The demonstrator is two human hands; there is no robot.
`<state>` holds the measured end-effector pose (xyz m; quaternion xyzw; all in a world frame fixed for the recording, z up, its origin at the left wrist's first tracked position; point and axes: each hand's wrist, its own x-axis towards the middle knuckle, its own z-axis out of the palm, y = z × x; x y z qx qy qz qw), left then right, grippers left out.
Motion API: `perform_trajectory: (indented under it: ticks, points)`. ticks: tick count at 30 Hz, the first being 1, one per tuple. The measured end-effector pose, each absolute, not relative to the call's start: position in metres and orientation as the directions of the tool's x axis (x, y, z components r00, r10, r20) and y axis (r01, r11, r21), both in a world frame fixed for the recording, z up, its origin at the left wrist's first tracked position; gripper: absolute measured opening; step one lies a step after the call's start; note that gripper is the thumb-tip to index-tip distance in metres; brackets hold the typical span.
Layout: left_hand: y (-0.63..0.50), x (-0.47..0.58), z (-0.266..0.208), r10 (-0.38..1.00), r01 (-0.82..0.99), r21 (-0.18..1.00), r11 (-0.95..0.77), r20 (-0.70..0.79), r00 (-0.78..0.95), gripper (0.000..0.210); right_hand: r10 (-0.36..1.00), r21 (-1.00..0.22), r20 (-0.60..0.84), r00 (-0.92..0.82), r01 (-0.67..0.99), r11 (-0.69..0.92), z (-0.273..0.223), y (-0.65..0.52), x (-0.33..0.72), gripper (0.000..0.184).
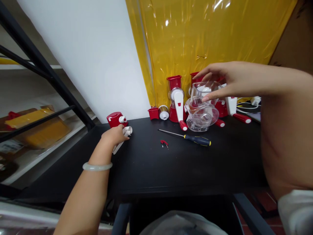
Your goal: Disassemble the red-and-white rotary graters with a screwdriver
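On the left side of the black table, my left hand (114, 134) has its thumb and fingers around a long white plastic part (127, 131) with a round end; the hand hides some of it. Just behind sits a red plastic base (116, 119) with a white stub. My right hand (218, 80) is at the top of a clear plastic housing (202, 117) standing on the table. Its fingers are curved and spread, with the thumb in front of the clear wall. A dark screwdriver (198, 139) with yellow marks lies before the housing.
A red-and-white rotary grater (176, 98) stands at the back, with others partly hidden behind my right hand. Beside it are a metal drum (163, 112) and a red pusher (154, 113). A small red piece (164, 142) lies mid-table. Shelving (49, 153) stands left.
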<state>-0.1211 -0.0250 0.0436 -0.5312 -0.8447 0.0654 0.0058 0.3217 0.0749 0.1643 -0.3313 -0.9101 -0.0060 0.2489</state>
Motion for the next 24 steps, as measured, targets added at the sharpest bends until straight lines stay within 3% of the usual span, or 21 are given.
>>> perform_trajectory:
  ticks: [3,6,8,10,13,15,17,20,24]
  points:
    - [-0.027,-0.118,0.046,0.905,0.901,-0.11,0.421,-0.017,-0.425,0.068,0.59,-0.163,0.492,-0.64,0.597,0.785,0.169,0.07,0.328,0.071]
    - [-0.031,-0.105,0.052,0.895,0.907,-0.044,0.419,0.186,-0.405,0.069,0.581,-0.225,0.563,-0.588,0.567,0.792,0.17,0.064,0.326,0.072]
    - [-0.034,-0.086,0.058,0.844,0.936,0.089,0.341,0.41,-0.346,0.062,0.557,-0.299,0.62,-0.553,0.49,0.819,0.168,0.059,0.318,0.07]
    - [-0.038,-0.059,0.063,0.822,0.939,0.322,0.116,0.499,-0.273,0.053,0.536,-0.377,0.651,-0.537,0.383,0.843,0.164,0.053,0.306,0.068]
    - [-0.051,-0.012,0.067,0.931,0.619,0.726,-0.299,0.364,0.023,0.051,0.532,-0.509,0.639,-0.555,0.213,0.834,0.155,0.05,0.282,0.057]
    - [-0.062,0.016,0.067,0.933,0.37,0.866,-0.338,0.255,0.254,0.06,0.549,-0.59,0.619,-0.562,0.129,0.797,0.147,0.052,0.265,0.052]
    - [-0.071,0.036,0.065,0.927,0.269,0.919,-0.288,0.197,0.319,0.081,0.581,-0.657,0.617,-0.531,0.059,0.752,0.139,0.055,0.248,0.046]
    - [-0.077,0.052,0.061,0.952,0.187,0.956,-0.225,0.175,0.25,0.11,0.657,-0.723,0.614,-0.437,0.023,0.691,0.129,0.06,0.223,0.045]
    - [-0.071,0.055,0.064,0.969,0.148,0.961,-0.234,0.219,0.112,0.113,0.73,-0.74,0.596,-0.334,0.125,0.661,0.124,0.061,0.185,0.056]
